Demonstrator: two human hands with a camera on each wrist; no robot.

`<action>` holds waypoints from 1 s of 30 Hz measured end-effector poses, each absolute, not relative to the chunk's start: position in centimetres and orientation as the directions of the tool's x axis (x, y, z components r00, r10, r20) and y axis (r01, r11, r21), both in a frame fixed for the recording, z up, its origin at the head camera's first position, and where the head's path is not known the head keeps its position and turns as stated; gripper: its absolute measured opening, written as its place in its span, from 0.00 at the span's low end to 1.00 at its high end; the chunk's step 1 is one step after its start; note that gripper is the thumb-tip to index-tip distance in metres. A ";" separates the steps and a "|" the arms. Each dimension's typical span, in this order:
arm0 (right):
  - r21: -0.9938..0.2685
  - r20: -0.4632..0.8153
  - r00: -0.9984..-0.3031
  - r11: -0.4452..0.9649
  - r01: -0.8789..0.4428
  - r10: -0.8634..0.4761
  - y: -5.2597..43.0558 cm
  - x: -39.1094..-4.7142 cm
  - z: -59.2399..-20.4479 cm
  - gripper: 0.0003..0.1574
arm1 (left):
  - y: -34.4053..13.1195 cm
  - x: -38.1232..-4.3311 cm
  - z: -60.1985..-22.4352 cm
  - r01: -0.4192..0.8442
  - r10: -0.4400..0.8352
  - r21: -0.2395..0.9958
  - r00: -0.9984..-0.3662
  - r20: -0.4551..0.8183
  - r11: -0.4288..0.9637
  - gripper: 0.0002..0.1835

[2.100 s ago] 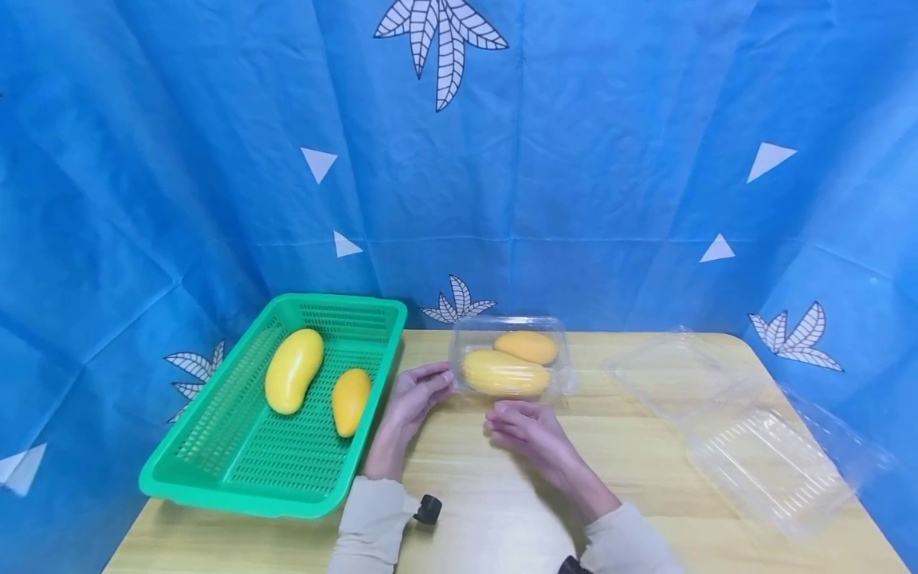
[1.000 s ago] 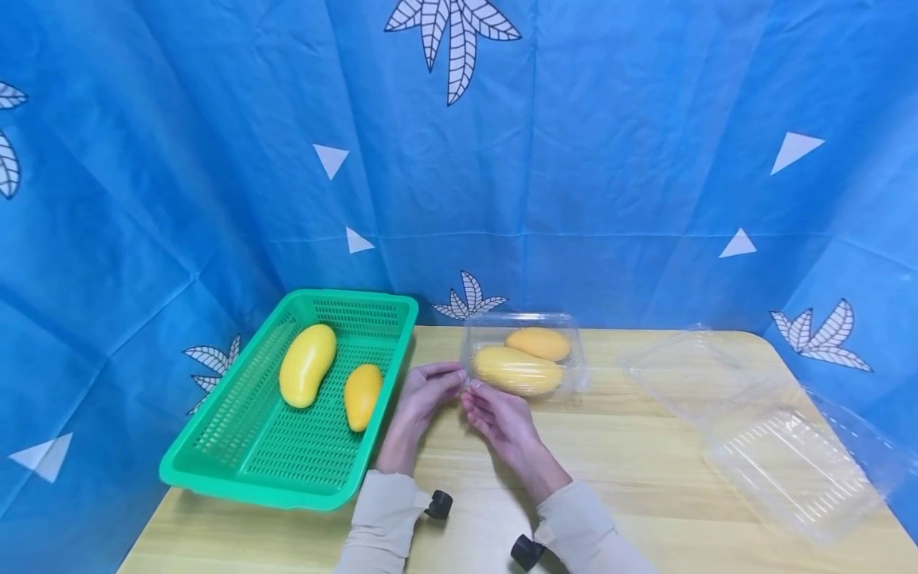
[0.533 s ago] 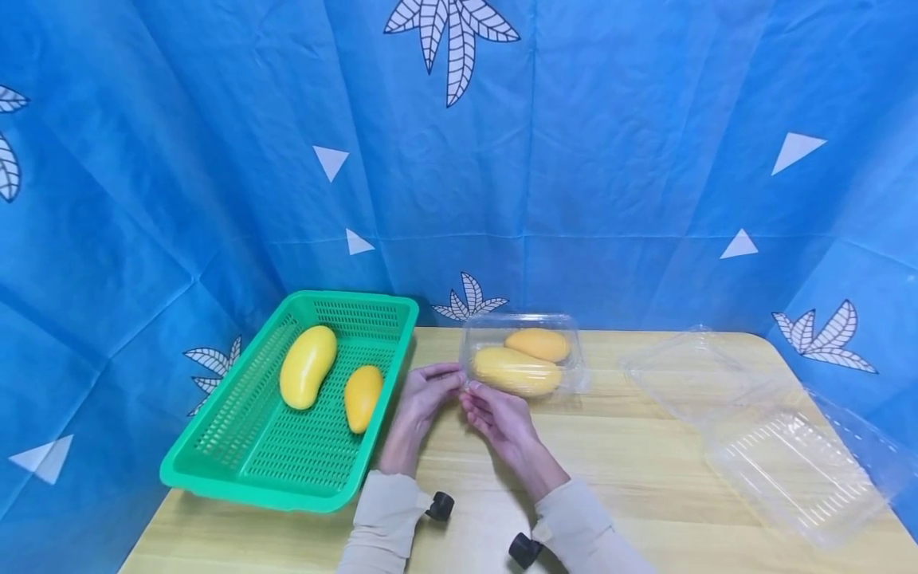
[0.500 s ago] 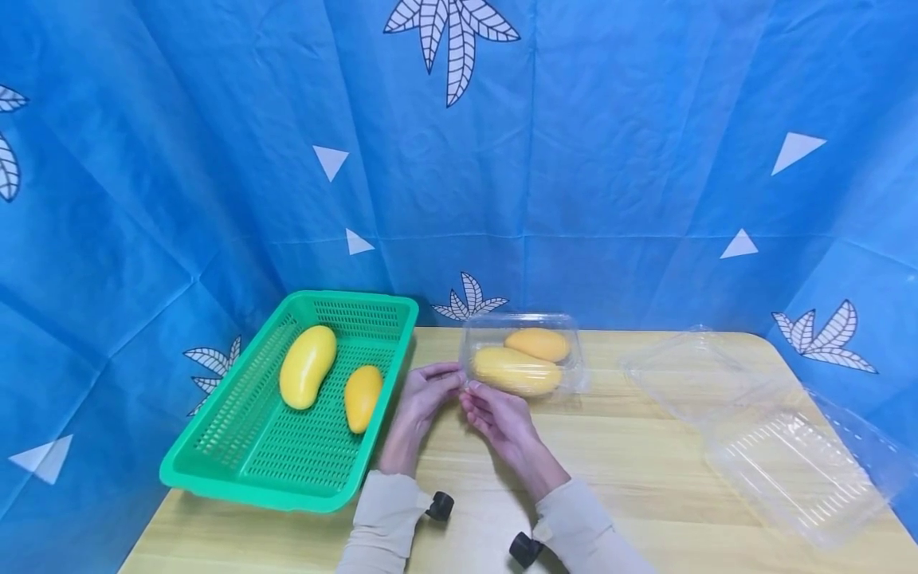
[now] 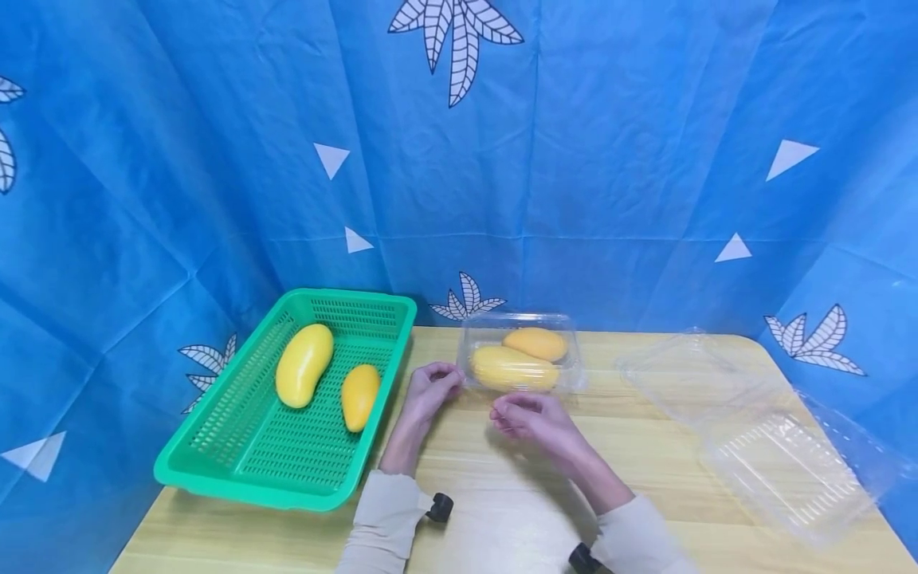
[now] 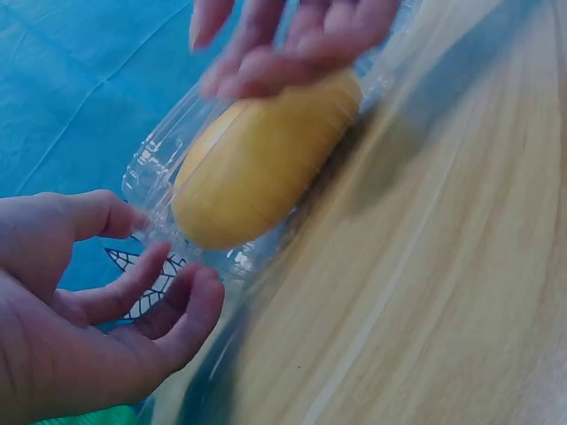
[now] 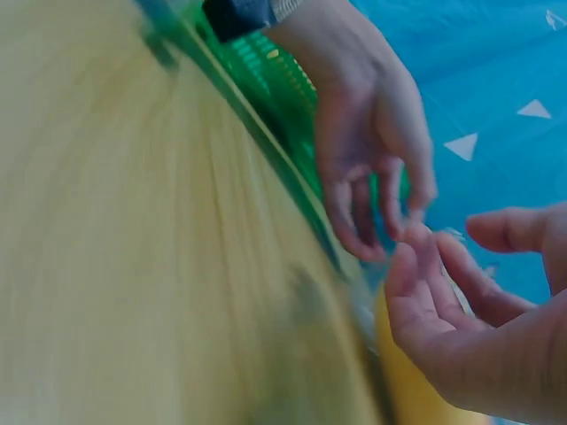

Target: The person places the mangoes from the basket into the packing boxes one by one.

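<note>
A clear plastic clamshell box [image 5: 574, 375] stands shut near the table's back edge. Two yellow-orange mangoes, a larger front mango [image 5: 514, 369] and a smaller rear mango [image 5: 535, 344], lie inside it. My left hand [image 5: 428, 391] is at the box's front left corner, thumb and forefinger pinching the plastic edge there; in the left wrist view the box [image 6: 146, 173] meets those fingertips. My right hand [image 5: 534, 418] hovers just in front of the box with loosely curled fingers and nothing in them. From the right wrist, the left hand [image 7: 372, 133] appears beyond the right fingertips.
At the left, a green plastic basket [image 5: 251, 494] holds a long yellow mango [image 5: 304, 367] and a smaller mango [image 5: 360, 397]. Clear plastic containers [image 5: 782, 462] lie unfolded and overlapping on the right of the wooden table [image 5: 502, 510]. A blue curtain [image 5: 610, 159] hangs close behind.
My right hand first came to the box's front left corner beside the left hand, then drew away to the right. The left hand has stayed at that corner.
</note>
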State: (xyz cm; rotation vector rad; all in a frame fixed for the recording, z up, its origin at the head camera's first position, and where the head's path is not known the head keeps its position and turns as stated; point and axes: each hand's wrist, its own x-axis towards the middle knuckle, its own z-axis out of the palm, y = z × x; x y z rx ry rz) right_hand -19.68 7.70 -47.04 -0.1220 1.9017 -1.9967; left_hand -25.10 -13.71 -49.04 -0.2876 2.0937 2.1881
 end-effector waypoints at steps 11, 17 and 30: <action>-0.974 -0.053 -0.932 0.225 -0.031 -0.360 15.0 -18.7 -43.2 0.21 | -13.3 -24.8 -49.9 -0.198 0.032 0.974 -0.980 -0.196 -0.112 0.16; -0.912 0.013 -0.946 0.385 -0.143 -0.323 19.4 -18.6 -41.2 0.20 | -12.8 -24.8 -50.5 -0.163 0.010 0.965 -0.986 -0.165 -0.207 0.06; -0.702 0.105 -0.969 0.674 -0.231 -0.222 29.6 -19.1 -39.8 0.16 | -12.1 -24.3 -50.4 -0.186 -0.059 0.952 -0.977 -0.206 -0.244 0.04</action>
